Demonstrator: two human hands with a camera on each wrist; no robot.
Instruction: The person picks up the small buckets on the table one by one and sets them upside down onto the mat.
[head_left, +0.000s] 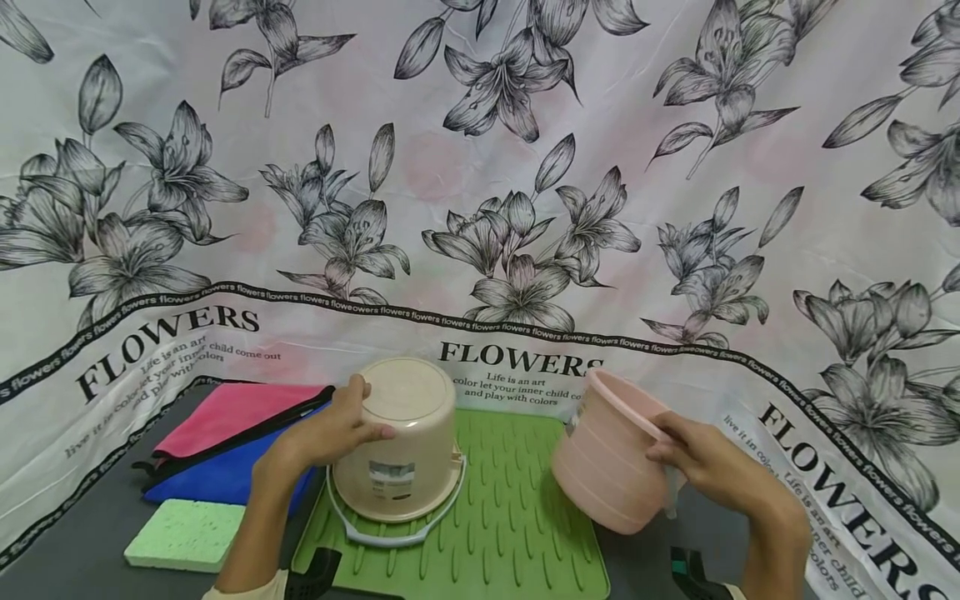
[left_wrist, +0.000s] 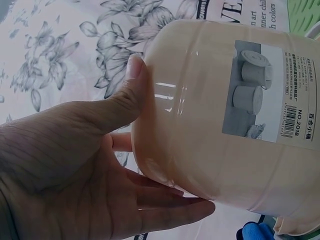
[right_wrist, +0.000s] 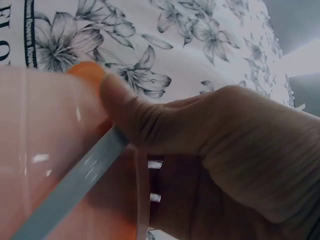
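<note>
An upside-down beige bucket (head_left: 405,396) is over the green ridged mat (head_left: 517,508), its rim low and its grey handle (head_left: 397,540) hanging around the rim; whether it touches the mat I cannot tell. My left hand (head_left: 337,429) grips it near its base, thumb and fingers spread on its wall. A printed label (left_wrist: 260,92) shows on its side in the left wrist view. To the right, my right hand (head_left: 705,454) pinches the rim of a tilted pink bucket (head_left: 607,467), mouth up. The thumb lies by its grey handle (right_wrist: 75,182) in the right wrist view.
Left of the mat lie a folded pink cloth (head_left: 240,417), a blue cloth (head_left: 217,475) and a pale green sponge (head_left: 187,533) on the dark tabletop (head_left: 97,575). Behind stands a white flower-printed sheet (head_left: 420,250), which also runs along both sides.
</note>
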